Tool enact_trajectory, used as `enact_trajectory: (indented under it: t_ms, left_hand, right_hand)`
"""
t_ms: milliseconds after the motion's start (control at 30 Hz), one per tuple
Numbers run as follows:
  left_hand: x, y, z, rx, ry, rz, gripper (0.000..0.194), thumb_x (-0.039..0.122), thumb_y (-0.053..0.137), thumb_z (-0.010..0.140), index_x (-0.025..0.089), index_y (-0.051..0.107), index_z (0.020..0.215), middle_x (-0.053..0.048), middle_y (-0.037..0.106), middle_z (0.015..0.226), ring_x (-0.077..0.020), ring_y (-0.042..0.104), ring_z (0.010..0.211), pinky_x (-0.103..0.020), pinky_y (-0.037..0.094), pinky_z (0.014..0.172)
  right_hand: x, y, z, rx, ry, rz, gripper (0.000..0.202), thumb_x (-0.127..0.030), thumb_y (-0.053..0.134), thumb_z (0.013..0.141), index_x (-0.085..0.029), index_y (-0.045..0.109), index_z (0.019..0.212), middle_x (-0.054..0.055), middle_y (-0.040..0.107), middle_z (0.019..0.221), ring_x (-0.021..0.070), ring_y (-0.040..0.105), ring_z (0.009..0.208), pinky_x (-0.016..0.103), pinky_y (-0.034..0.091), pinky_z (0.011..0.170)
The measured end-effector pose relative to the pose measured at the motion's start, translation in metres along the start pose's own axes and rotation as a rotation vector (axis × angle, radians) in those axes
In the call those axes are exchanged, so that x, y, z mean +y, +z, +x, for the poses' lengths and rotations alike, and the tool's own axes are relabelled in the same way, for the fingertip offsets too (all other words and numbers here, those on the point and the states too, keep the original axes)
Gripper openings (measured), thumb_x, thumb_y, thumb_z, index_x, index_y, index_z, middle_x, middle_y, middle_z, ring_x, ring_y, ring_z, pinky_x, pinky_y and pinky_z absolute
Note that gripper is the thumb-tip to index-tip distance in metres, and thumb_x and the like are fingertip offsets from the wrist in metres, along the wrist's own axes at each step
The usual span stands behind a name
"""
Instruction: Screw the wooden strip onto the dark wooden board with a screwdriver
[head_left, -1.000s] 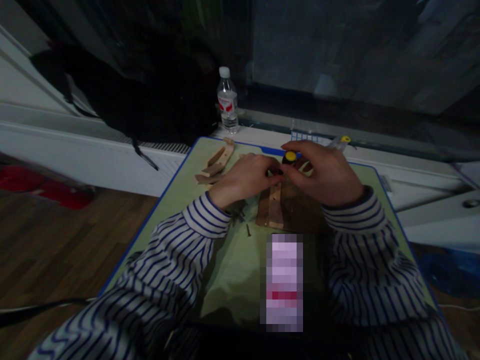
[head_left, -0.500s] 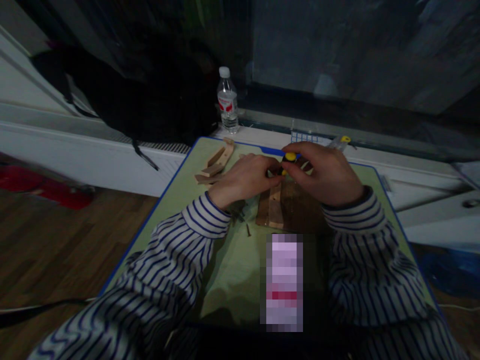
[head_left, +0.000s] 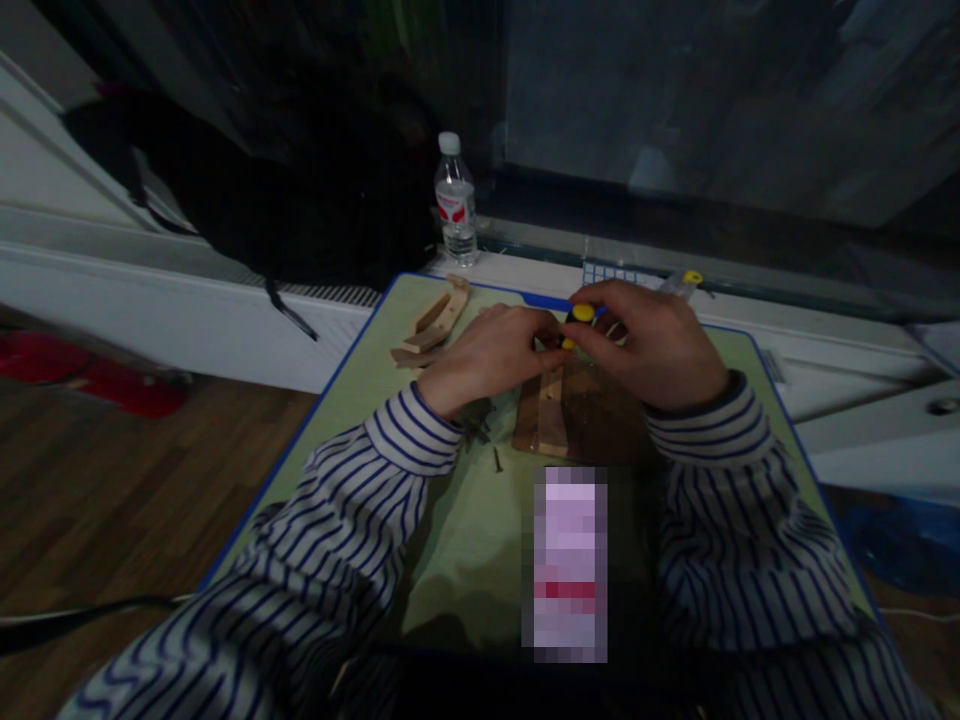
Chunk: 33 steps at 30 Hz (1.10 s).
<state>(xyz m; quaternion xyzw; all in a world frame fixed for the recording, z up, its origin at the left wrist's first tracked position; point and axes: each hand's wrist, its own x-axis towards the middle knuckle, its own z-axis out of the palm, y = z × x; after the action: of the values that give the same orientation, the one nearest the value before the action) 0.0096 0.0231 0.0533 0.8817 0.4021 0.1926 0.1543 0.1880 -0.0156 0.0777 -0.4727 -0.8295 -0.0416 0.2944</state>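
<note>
My right hand [head_left: 652,340] is closed round a short screwdriver [head_left: 582,315] with a yellow-and-black handle, held upright with its yellow end on top. Just below, the fingers of my left hand [head_left: 499,350] are pinched together beside the screwdriver's lower end; what lies between them is hidden. Under both hands a light wooden strip [head_left: 553,425] with a hole lies across a brown wooden board [head_left: 600,420]. Left of the board are a single screw [head_left: 496,460] and several more screws [head_left: 480,425], partly covered by my left wrist.
Shaped wooden pieces [head_left: 439,320] lie at the green tabletop's [head_left: 450,560] back left. A blurred-out pink and white item [head_left: 570,560] is at the front. Behind stand a water bottle [head_left: 456,205] and a yellow-ended utility knife [head_left: 684,283] on the sill. A black bag [head_left: 300,190] is at left.
The right hand has turned very slightly around the screwdriver's handle. The left hand and the wooden pieces stay practically where they were.
</note>
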Motion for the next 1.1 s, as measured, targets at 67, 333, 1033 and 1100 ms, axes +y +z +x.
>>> enact_trajectory:
  t_ms: [67,333,1033,1100]
  left_hand:
    - [-0.0006,0.0002,0.0002,0.003,0.002,0.001,0.03,0.042,0.055,0.085,0.019,0.07,0.096,-0.005,0.072,0.09,-0.0194,0.064,0.079,-0.029,0.045,0.068]
    - [-0.0025,0.0014,0.0007,-0.002,0.018,0.014,0.029,0.042,0.055,0.086,0.019,0.07,0.095,-0.004,0.072,0.09,-0.0201,0.064,0.081,-0.029,0.044,0.069]
    - [-0.0003,-0.0016,-0.0013,-0.025,0.046,-0.044,0.026,0.033,0.052,0.086,0.02,0.07,0.099,-0.004,0.072,0.092,-0.0197,0.064,0.082,-0.029,0.045,0.072]
    - [-0.0004,-0.0018,-0.0015,-0.031,0.038,-0.044,0.026,0.033,0.052,0.086,0.02,0.07,0.099,-0.004,0.072,0.093,-0.0195,0.065,0.082,-0.029,0.045,0.072]
  right_hand:
    - [-0.0001,0.0,0.0001,0.001,0.011,-0.005,0.024,-0.033,0.06,0.085,-0.017,0.063,0.102,0.007,0.071,0.094,0.0162,0.064,0.064,0.03,0.048,0.06]
    - [0.0002,0.0,0.0006,0.017,0.015,-0.014,0.024,-0.034,0.061,0.084,-0.016,0.064,0.1,0.006,0.071,0.092,0.0161,0.064,0.062,0.03,0.047,0.059]
    - [-0.0013,0.0,-0.0011,-0.001,0.002,0.051,0.031,-0.021,0.055,0.081,-0.019,0.061,0.112,0.007,0.07,0.104,0.0168,0.066,0.067,0.032,0.052,0.066]
    - [-0.0011,-0.0001,-0.0009,-0.004,0.005,0.05,0.029,-0.022,0.055,0.082,-0.02,0.062,0.11,0.006,0.07,0.103,0.017,0.066,0.067,0.033,0.052,0.065]
